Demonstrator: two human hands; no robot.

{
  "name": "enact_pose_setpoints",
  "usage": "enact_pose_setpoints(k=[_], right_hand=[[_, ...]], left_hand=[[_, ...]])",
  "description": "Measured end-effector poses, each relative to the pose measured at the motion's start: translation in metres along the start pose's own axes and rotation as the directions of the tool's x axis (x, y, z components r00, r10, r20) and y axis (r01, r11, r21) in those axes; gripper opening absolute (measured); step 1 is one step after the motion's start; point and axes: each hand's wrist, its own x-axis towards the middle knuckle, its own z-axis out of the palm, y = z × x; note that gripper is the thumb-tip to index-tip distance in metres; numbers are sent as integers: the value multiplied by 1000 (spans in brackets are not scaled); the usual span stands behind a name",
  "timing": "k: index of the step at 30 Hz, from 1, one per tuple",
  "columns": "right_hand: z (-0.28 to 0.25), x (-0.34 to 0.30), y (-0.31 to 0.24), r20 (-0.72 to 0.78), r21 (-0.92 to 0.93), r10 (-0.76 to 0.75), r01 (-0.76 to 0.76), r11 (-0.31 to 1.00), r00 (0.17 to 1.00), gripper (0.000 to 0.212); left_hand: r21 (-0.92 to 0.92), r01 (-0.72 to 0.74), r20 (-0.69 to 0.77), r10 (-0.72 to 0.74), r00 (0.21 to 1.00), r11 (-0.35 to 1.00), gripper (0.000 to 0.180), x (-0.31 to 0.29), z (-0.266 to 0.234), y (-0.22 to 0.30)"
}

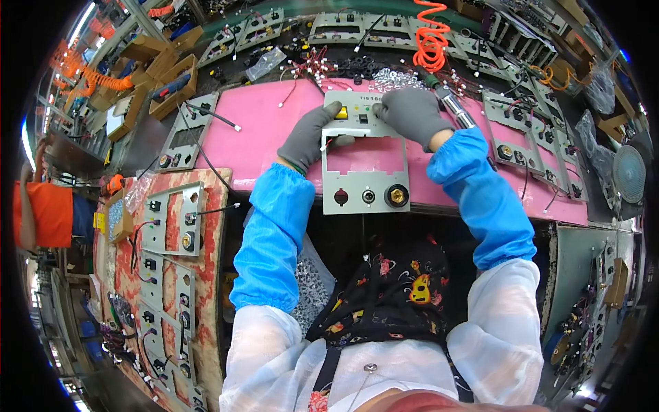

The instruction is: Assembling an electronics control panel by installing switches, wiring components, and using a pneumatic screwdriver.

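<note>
A light grey metal front panel (353,182) with a large rectangular cutout stands tilted at the near edge of the pink mat. My left hand (309,137), in a grey glove, is closed around the panel's left edge, thumb beside a yellow switch (341,112). At the panel's upper right corner my gloved right hand (413,115) has its fingers pinched together against the face; whatever small part may be between them is hidden. Low on the panel sit a black socket with a brass centre (396,196), a smaller round socket (368,196) and an open round hole.
A pneumatic screwdriver (454,108) on an orange coiled hose (430,41) lies just right of my right hand. Beyond the panel are cable bundles (312,69), black rings (358,66) and shiny hardware (397,79). Other panels (171,220) lie left, right and behind. A person in orange (44,213) stands far left.
</note>
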Motion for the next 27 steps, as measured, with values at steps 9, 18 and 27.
enact_pose_setpoints(k=[9, 18, 27], right_hand=[[-10, 10, 12, 85, 54, -199, 195, 979, 976, 31], [-29, 149, -24, -100, 177, -287, 300, 937, 953, 32], [36, 292, -73, -39, -93, -420, 415, 905, 907, 40]], left_hand=[[-71, 56, 14, -56, 998, 996, 41, 17, -10, -4], [-99, -8, -27, 5, 1000, 995, 46, 7, -6, -5], [-172, 5, 61, 5, 998, 985, 44, 5, -3, -5]])
